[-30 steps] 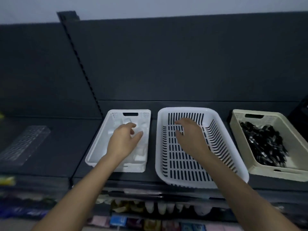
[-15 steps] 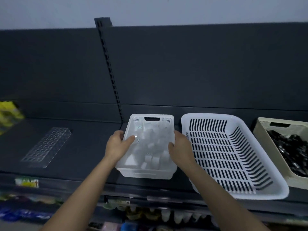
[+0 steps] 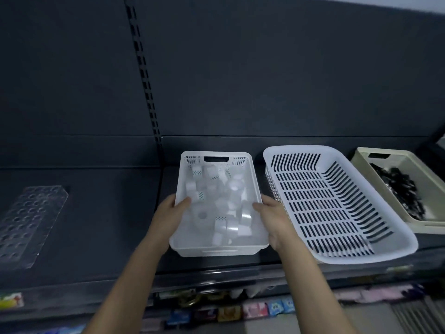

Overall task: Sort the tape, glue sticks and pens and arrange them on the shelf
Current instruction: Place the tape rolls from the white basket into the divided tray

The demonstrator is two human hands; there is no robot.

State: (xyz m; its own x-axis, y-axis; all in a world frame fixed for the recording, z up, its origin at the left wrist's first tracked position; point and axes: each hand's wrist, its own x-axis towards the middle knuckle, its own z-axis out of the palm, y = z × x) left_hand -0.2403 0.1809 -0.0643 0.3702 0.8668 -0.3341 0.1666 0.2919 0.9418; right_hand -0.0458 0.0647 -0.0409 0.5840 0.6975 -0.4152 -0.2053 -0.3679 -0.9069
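**Tape bin held by 2 hands at the shelf front**

Nearest the camera, a lower shelf carries a row of coloured packets [image 3: 255, 309], too blurred to read. Above it, both forearms reach up to the dark shelf [image 3: 108, 225].

The left hand [image 3: 169, 214] grips the left wall of a small white bin [image 3: 216, 249] and the right hand [image 3: 273, 218] grips the right wall. Each thumb hooks over the rim while the other fingers wrap the outside. A grip on both sides probably keeps the loaded bin level, so nothing slides or spills. Whether the bin rests on the shelf or is just lifted cannot be told.

Inside it lie the tape rolls [image 3: 227, 213], clear and white, jumbled loosely. This category already looks sorted.

Just to the right stands a larger slotted white basket [image 3: 337, 259], which holds nothing visible and likely waits for another category. Further right, a beige bin [image 3: 385, 151] holds a heap of dark items [image 3: 399, 189], possibly pens, though they are too blurred to be sure.

Well to the left, a clear perforated rack [image 3: 29, 220] lies flat on the shelf. Behind everything rises the dark back panel with its slotted upright [image 3: 144, 75]. No glue sticks can be made out.
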